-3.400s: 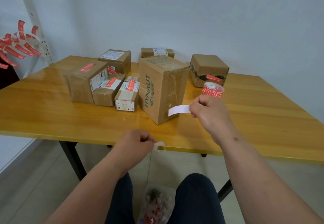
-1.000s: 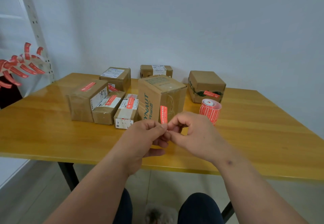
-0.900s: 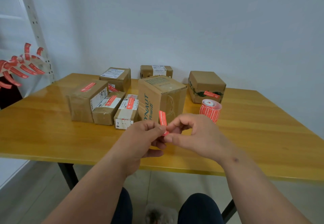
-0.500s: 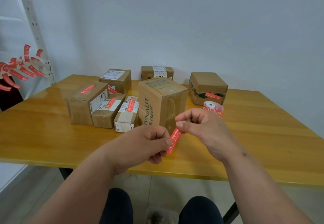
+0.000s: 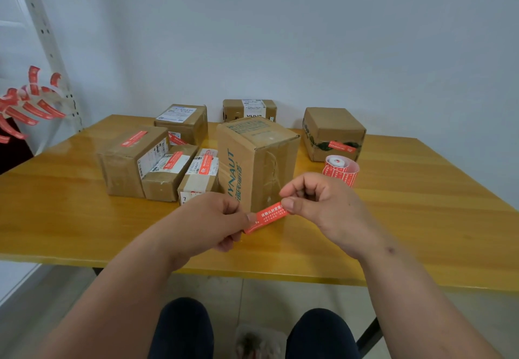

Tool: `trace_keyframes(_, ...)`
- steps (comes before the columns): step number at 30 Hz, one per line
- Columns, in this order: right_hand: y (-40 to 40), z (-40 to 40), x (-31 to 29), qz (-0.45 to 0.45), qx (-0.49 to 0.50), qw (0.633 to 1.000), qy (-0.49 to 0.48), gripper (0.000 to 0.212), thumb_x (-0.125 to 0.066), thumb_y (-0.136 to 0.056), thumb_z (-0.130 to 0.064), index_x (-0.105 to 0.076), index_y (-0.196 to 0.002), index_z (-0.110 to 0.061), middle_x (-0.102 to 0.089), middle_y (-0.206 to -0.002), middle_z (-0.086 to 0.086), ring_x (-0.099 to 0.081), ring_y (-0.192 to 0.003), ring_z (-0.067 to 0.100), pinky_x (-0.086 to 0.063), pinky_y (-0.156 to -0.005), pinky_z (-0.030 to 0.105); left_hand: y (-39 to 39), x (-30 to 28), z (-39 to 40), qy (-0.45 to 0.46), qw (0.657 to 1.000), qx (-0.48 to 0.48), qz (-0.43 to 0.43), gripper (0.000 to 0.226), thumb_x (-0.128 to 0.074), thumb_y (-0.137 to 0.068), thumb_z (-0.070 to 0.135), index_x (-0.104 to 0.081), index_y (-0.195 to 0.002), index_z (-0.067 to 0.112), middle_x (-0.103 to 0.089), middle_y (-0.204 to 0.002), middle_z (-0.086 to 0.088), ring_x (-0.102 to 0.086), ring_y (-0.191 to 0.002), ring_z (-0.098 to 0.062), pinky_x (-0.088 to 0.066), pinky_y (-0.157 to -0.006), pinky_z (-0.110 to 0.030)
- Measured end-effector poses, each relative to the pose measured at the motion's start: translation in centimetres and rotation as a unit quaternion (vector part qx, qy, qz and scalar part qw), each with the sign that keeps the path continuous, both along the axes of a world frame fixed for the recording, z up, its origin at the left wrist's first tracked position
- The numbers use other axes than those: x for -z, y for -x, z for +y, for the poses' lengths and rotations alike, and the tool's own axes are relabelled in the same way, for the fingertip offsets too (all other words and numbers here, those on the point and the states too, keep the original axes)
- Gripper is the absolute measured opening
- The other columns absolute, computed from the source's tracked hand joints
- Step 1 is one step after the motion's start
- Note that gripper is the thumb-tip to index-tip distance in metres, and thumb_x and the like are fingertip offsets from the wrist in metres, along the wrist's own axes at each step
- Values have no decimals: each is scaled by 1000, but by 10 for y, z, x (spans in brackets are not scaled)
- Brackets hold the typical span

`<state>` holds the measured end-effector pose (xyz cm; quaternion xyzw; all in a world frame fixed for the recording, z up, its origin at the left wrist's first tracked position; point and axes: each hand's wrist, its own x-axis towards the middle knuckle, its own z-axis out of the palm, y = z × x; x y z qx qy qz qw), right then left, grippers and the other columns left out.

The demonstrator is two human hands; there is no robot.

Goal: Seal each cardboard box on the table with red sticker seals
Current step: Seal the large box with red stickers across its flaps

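Far left, red sticker strips (image 5: 26,106) curl off a white slotted upright (image 5: 47,47) beside the wooden table (image 5: 421,218). On the table, a cluster of three boxes: the large left box (image 5: 126,162) wears a red seal on top, the middle box (image 5: 168,173) touching it has one too, and so does the slim box (image 5: 199,176) beside that. Behind them sit a labelled box (image 5: 182,122) and a small back box (image 5: 248,110). Centre stage, the tall box (image 5: 255,159) stands upright, no seal visible on its top. In front of it, the left hand (image 5: 205,224) pinches one end of a red sticker seal (image 5: 266,216), the right hand (image 5: 323,207) pinches the other, thumb and forefinger clamped on it, held just above the table. Right of the tall box stands the sticker roll (image 5: 341,169), with a sealed square box (image 5: 332,134) just behind.
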<state>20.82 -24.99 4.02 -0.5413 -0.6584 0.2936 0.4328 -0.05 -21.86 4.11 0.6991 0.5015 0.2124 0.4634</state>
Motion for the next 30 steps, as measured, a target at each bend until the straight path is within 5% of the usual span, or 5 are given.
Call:
trace_keyframes(9, -16, 11, 9, 157, 99, 982, -14, 12, -64, -89, -6, -70, -88, -17, -64, -75, -3, -60, -75, 14, -52, -77, 34, -8, 1, 7, -208, 961, -170, -57, 8, -66, -88, 30, -62, -95, 28, -61, -90, 9, -59, -86, -11, -50, -69, -24)
trace_keyframes(14, -24, 17, 11, 357, 86, 930, 6, 17, -55, -89, 4, -65, -88, -9, -66, -67, -15, -58, -69, 16, -46, -70, 31, -20, -7, 28, -355, 919, -169, -27, 69, -70, -76, 52, -42, -136, 36, -39, -138, 4, -35, -131, -21, -38, -106, -48)
trace_keyframes(19, -22, 26, 12, 415, 67, 906, 47, 21, -54, -88, 5, -66, -86, -13, -63, -70, 1, -58, -63, 14, -45, -67, 30, -29, -32, 61, -330, 935, -98, 92, 88, -66, -70, 66, -25, -146, 46, -13, -159, 5, -6, -147, -24, -21, -115, -54)
trace_keyframes(23, -23, 33, 11, 447, 68, 890, 64, 21, -54, -88, 5, -66, -87, -13, -63, -70, 2, -59, -63, 14, -47, -68, 33, -31, -40, 81, -295, 940, -41, 166, 82, -65, -71, 69, -37, -144, 42, -25, -155, 7, -21, -143, -22, -28, -113, -49)
trace_keyframes(30, -21, 43, 0, 570, 42, 820, 39, 22, -52, -89, 3, -62, -87, -16, -65, -76, 3, -60, -66, 15, -56, -75, 41, -44, -24, 84, -284, 934, -215, -16, 74, -63, -72, 71, -57, -133, 28, -43, -139, 9, -41, -126, -9, -34, -98, -26)
